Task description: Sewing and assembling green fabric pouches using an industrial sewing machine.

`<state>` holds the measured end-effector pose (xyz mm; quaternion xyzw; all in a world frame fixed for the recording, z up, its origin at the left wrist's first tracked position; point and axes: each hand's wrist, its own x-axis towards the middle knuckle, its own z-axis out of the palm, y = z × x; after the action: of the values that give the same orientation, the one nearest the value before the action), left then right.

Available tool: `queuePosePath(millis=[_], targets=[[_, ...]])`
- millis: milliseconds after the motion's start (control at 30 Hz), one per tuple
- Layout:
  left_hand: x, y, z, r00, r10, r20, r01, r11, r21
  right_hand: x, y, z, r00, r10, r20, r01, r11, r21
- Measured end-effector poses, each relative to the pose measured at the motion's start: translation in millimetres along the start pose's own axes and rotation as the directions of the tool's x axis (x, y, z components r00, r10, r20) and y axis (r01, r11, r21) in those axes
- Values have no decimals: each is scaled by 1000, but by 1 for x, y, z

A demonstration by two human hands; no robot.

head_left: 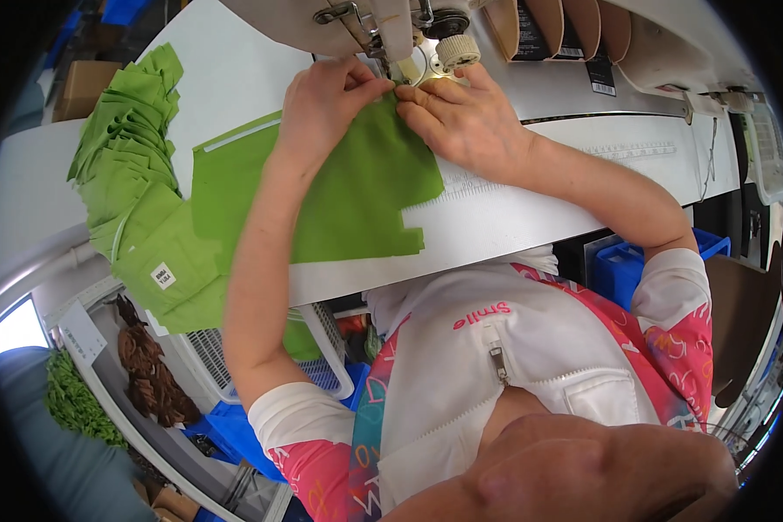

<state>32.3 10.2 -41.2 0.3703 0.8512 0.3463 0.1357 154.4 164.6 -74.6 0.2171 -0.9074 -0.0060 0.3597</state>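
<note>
A flat piece of green fabric (348, 196) lies on the white table under the sewing machine (391, 30). A pale strip (239, 132) runs along its far left edge. My left hand (331, 100) pinches the fabric's far edge, thumb against fingers, close to the needle area. Just right of it, my right hand (465, 117) has its fingertips closed on the same edge, beside the presser foot. The fingertips nearly meet there, and the exact bit they grip is partly hidden. Left of the piece, a long gathered pile of green fabric pieces (130, 165) hangs over the table edge.
A white ruler (583, 161) lies along the table (357, 278) to the right. Cardboard holders (548, 26) stand at the far right. Below the table are a white plastic basket (322, 348) and a blue bin (618, 270). Brown fabric (152, 374) hangs at lower left.
</note>
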Motion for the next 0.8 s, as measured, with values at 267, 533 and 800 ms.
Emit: queuePosePath(millis=[267, 533, 800], targets=[[7, 11, -16, 956, -233, 179, 242, 970, -33, 3, -1, -2, 999, 14, 32, -14, 1000, 4], [14, 1, -10, 975, -143, 170, 170, 973, -158, 2, 4, -2, 998, 27, 57, -28, 999, 16], [24, -4, -8, 993, -76, 95, 97, 967, -237, 6, 9, 2, 997, 47, 62, -48, 999, 13]])
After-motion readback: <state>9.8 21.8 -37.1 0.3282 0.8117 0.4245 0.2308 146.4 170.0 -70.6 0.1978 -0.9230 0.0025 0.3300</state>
